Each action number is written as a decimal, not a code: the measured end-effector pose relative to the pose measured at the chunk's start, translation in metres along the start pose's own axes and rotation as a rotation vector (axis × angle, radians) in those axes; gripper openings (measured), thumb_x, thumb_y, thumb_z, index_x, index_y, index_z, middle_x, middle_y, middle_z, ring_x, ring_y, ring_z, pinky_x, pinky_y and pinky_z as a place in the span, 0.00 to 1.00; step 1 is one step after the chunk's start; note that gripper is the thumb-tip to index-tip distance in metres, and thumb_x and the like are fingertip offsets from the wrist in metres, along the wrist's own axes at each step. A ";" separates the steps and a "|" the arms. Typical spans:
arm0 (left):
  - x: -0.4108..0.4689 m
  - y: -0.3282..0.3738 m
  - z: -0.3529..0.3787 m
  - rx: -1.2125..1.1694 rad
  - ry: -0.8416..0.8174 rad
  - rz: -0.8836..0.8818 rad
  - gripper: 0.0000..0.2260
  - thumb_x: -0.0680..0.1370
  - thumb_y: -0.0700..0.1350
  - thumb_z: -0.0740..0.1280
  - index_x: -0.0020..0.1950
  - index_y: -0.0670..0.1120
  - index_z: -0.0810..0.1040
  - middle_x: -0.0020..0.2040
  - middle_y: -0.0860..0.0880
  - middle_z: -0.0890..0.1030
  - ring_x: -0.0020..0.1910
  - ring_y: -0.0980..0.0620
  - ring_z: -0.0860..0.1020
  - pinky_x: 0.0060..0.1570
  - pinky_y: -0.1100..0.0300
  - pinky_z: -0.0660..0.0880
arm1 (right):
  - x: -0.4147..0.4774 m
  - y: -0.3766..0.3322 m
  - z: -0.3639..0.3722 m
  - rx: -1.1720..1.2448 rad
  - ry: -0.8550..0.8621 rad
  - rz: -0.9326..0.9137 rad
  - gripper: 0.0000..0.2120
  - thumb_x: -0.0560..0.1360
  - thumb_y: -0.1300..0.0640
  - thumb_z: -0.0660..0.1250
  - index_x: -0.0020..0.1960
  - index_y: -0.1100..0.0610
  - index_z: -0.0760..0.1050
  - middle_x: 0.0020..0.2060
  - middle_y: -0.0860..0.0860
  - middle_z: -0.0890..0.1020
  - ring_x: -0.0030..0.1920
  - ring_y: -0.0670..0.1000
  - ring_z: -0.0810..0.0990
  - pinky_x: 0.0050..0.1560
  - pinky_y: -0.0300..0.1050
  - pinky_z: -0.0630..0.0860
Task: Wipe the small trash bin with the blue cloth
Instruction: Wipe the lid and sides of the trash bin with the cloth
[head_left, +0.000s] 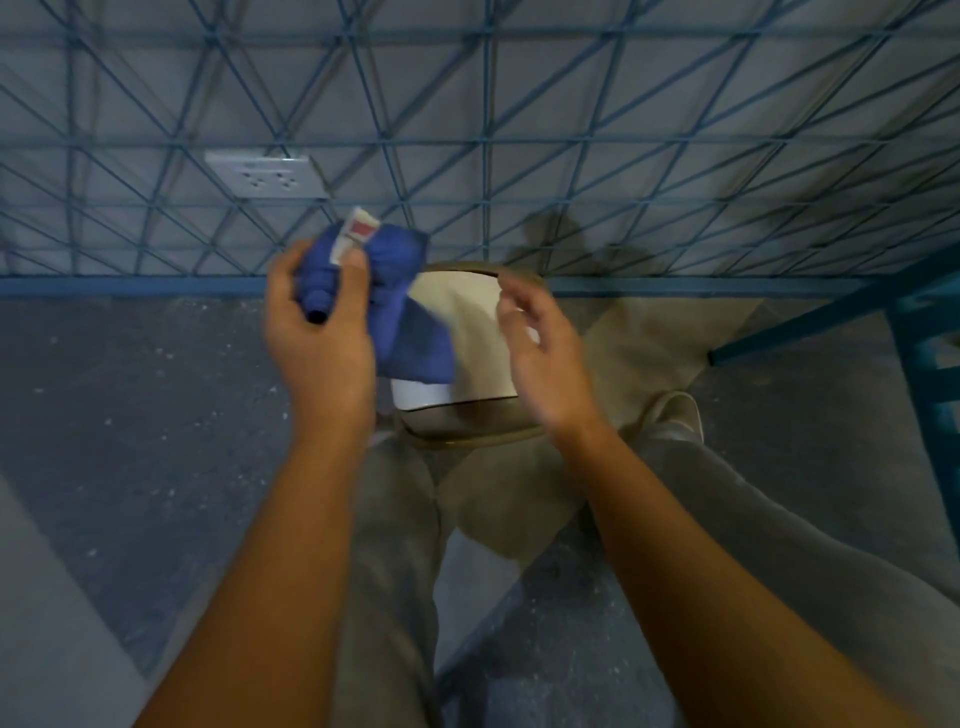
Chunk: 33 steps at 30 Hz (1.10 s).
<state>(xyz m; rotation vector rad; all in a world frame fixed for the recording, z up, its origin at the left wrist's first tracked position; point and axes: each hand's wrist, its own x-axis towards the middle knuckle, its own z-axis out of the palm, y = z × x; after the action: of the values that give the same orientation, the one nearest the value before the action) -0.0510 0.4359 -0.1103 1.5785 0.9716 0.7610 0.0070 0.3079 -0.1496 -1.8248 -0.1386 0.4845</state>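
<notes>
Gripping the bunched blue cloth (410, 338) at centre left of the frame, the left hand (317, 338) curls round it; the right hand (545, 358), fingers loosely spread, hovers over the small trash bin (467, 322), which stands mid-frame on the floor (156, 415) by a wire grid (519, 156)

Our one view comes from a wide-angle camera on the person's head, tilted forward and steeply down. We look along both forearms, which enter at the bottom edge, to the left hand (317, 332), gripping the blue cloth (410, 338), and the right hand (540, 358), both close and near mid-frame. Just past them we see the small trash bin (467, 322), the grey floor (130, 415) and the blue lattice wall (571, 156), its bars splaying toward the frame's edges.
</notes>
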 end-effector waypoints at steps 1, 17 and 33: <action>0.008 -0.004 -0.005 0.026 0.033 0.003 0.13 0.75 0.44 0.68 0.58 0.44 0.72 0.49 0.53 0.76 0.46 0.60 0.76 0.50 0.69 0.74 | -0.002 0.008 0.000 -0.194 -0.065 -0.042 0.20 0.79 0.52 0.59 0.70 0.53 0.67 0.68 0.51 0.70 0.67 0.46 0.67 0.69 0.45 0.63; 0.002 -0.083 0.021 0.282 -0.047 -0.593 0.09 0.80 0.42 0.58 0.58 0.40 0.65 0.55 0.40 0.74 0.59 0.43 0.73 0.55 0.55 0.68 | -0.017 0.039 0.013 -0.810 -0.450 -0.098 0.36 0.77 0.49 0.63 0.75 0.42 0.43 0.77 0.50 0.38 0.76 0.60 0.37 0.72 0.67 0.47; -0.018 -0.053 0.021 0.143 -0.324 -0.603 0.11 0.77 0.48 0.64 0.56 0.43 0.69 0.46 0.47 0.76 0.47 0.50 0.76 0.41 0.60 0.72 | -0.017 0.038 0.020 -0.773 -0.442 -0.040 0.36 0.77 0.56 0.62 0.76 0.46 0.42 0.76 0.50 0.37 0.76 0.60 0.37 0.73 0.66 0.50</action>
<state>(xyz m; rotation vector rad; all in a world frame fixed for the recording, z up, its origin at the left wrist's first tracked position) -0.0517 0.4147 -0.1659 1.3605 1.1884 0.0172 -0.0216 0.3081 -0.1860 -2.4222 -0.7477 0.8853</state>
